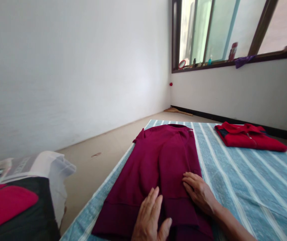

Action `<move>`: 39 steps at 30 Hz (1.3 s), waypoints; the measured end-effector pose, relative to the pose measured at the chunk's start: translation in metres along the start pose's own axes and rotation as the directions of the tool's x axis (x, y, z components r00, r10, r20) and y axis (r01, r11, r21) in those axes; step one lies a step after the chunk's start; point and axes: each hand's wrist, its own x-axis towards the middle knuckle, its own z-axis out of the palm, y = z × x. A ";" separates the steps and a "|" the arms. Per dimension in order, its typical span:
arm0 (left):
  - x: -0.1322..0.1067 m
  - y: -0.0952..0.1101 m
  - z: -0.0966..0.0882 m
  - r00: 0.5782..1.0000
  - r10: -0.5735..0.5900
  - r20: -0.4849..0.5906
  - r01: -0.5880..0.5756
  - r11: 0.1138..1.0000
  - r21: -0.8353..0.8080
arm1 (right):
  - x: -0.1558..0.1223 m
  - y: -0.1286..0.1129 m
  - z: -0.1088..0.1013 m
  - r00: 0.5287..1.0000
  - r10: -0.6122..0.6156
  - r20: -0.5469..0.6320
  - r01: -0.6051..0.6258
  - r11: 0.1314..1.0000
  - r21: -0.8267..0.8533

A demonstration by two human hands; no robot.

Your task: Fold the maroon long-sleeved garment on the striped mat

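A maroon sweatshirt (168, 157) lies spread on a blue-and-white striped cloth (223, 154). Its right side is folded in, with a sleeve running down the front toward the hem. My right hand (200, 192) lies on that sleeve near its right edge, fingers stretched out and pointing left. Over the lower middle, close to the hem, my left hand (151, 217) is held flat with the thumb apart; whether it touches the fabric I cannot tell. Neither hand grips anything.
A folded red collared shirt (249, 137) lies on the cloth at the back right. At left are a white plastic bag (43, 167) and a red garment (8, 202) on something black. A broom (178, 111) rests by the wall corner. Bottles stand along the windowsill (213, 63).
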 end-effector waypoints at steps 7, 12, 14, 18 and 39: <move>-0.022 -0.069 -0.022 0.962 -0.268 -0.057 0.273 0.951 0.142 | 0.001 -0.004 -0.004 1.000 -0.001 0.015 0.001 1.000 -0.003; -0.053 -0.108 -0.026 0.901 -0.426 -0.081 0.433 0.871 0.231 | 0.000 -0.003 -0.004 1.000 0.003 0.007 -0.003 1.000 -0.005; -0.062 -0.114 -0.026 0.868 -0.495 -0.048 0.492 0.839 0.233 | -0.001 -0.003 -0.004 1.000 0.004 0.009 -0.004 1.000 -0.010; -0.068 -0.115 -0.027 0.834 -0.551 -0.013 0.538 0.808 0.241 | -0.002 -0.003 -0.004 1.000 0.008 0.001 -0.008 1.000 -0.003; -0.064 -0.105 -0.034 0.817 -0.576 -0.024 0.570 0.802 0.181 | -0.005 0.002 0.000 1.000 0.010 0.009 -0.010 1.000 -0.020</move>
